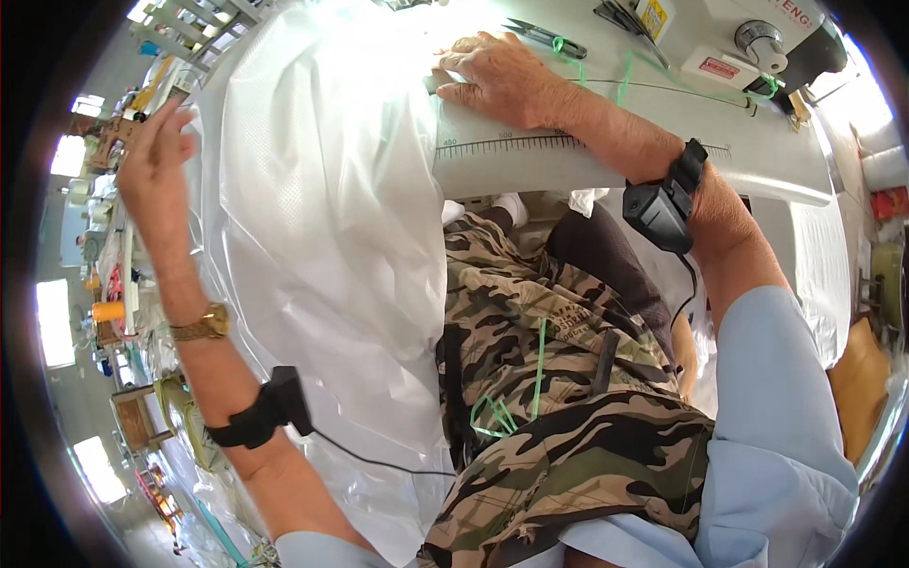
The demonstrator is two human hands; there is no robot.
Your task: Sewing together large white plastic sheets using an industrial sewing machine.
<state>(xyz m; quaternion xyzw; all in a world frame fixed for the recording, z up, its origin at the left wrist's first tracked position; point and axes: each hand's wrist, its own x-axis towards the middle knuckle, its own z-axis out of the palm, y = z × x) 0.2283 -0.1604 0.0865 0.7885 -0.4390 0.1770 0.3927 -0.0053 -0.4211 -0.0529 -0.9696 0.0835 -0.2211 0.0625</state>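
Note:
A large sheet of glossy white material (322, 189) is draped over the work surface and hangs down at my left side. My left hand (156, 161) is raised beside its left edge, fingers apart and slightly blurred, with nothing seen in them. My right hand (497, 80) rests palm down on the pale sewing machine table (530, 166), its fingers spread and their tips at the sheet's right edge. Glare washes out the sheet's far part, so I cannot see what lies there. Thread snips (549, 38) lie just beyond my right hand.
A dark-handled tool (630, 24) lies at the far right by a machine housing with a dial (760, 45). Green thread or strip (625, 76) trails across the table, and more (540, 369) lies on a camouflage apron (568, 398) over my lap. A cluttered workroom spreads at the left.

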